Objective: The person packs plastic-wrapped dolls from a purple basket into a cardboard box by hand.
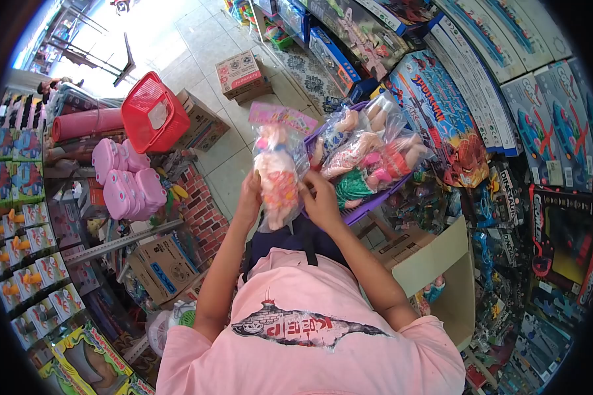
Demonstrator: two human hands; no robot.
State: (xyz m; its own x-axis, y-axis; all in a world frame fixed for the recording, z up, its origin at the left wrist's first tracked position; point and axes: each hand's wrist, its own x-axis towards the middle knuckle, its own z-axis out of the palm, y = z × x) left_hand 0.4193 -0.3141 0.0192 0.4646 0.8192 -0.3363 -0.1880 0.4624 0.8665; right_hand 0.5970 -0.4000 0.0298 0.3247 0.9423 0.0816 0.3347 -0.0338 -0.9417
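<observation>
A doll [278,181] in a clear plastic bag with a pink printed header card [282,117] is held upright in front of my body. My left hand [249,196] grips the bag along its left side. On the other side, my right hand [319,199] has its fingers closed on the bag's right edge. The doll wears a white top and a pink and orange patterned skirt. Just right of it, a purple basket [375,203] holds several more bagged dolls [366,148], one of them in green.
A red plastic basket [130,118] and pink containers [135,191] are at the left. Cardboard boxes [238,71] stand on the tiled floor. An open carton [464,283] is near my right elbow. Shelves of boxed toys [435,112] line both sides.
</observation>
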